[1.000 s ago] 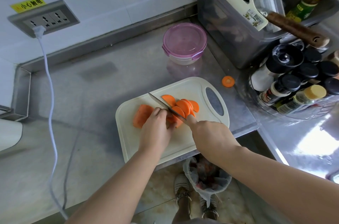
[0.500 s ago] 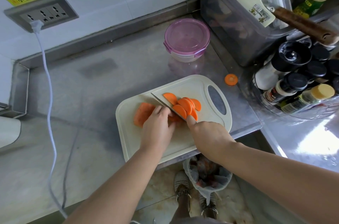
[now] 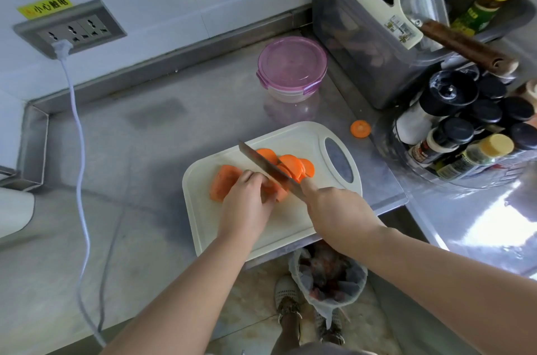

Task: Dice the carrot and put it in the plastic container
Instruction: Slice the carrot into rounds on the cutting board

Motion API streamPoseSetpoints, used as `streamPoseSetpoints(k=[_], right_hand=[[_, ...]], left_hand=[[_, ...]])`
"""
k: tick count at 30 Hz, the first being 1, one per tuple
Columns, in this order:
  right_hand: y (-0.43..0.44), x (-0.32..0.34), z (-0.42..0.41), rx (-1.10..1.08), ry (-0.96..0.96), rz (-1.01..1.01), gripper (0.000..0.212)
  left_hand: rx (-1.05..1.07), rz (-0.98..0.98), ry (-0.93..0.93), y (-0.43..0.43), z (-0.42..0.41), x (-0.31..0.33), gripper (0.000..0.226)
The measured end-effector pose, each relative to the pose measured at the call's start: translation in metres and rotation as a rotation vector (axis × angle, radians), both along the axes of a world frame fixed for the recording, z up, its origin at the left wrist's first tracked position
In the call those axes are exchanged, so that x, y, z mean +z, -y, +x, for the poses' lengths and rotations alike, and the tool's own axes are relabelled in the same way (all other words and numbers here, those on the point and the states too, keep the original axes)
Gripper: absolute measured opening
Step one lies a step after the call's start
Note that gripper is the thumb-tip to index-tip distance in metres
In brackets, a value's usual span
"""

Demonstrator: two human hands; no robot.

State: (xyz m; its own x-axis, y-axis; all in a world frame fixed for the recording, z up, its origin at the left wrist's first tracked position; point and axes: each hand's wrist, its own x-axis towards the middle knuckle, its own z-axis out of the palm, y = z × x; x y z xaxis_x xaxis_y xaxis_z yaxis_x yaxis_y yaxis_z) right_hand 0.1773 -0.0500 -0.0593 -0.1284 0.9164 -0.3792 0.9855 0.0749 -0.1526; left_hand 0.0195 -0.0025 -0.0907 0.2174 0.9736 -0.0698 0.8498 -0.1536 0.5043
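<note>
Carrot [image 3: 225, 182] sits on cutting board [image 3: 203, 209], uncut stub under L hand [image 3: 247, 203], whose curled fingers press it down; thick end sticks out past the knuckles, on the side away from the blade. R hand [image 3: 334, 209] is wrapped round knife [image 3: 261, 161] handle, forefinger stretched toward the blade by the look. Blade lies across the carrot right against L fingertips, tip pointing away from the person. Change over last sec: v. little. Blade keeps about the same line; L hand seems to have crept back a touch along the stub. Pile of rounds [image 3: 292, 164] on the far side of blade from L hand looks the same or one more, can't say which. My read: still the slicing stage, no dicing yet, a good part of the carrot left to cut. Nothing has gone into plastic container [image 3: 292, 67], which stands lidded well beyond the knife tip, apart from the board. Counts: 1 stub; approx 5 overlapping rounds, rough, some hidden by blade; 1 stray round [image 3: 360, 128] on counter [image 3: 174, 136] beyond R hand, off the board; 1 knife; 1 board; 1 container, purple lid on.
</note>
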Motion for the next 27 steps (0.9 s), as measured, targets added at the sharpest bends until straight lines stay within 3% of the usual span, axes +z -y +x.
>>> streamPoseSetpoints(k=[27], right_hand=[[0.000,-0.003,-0.013,0.021,-0.022,-0.083,0.050]], left_hand=[[-0.016,0.024,-0.049,-0.002,0.000,-0.006,0.022]])
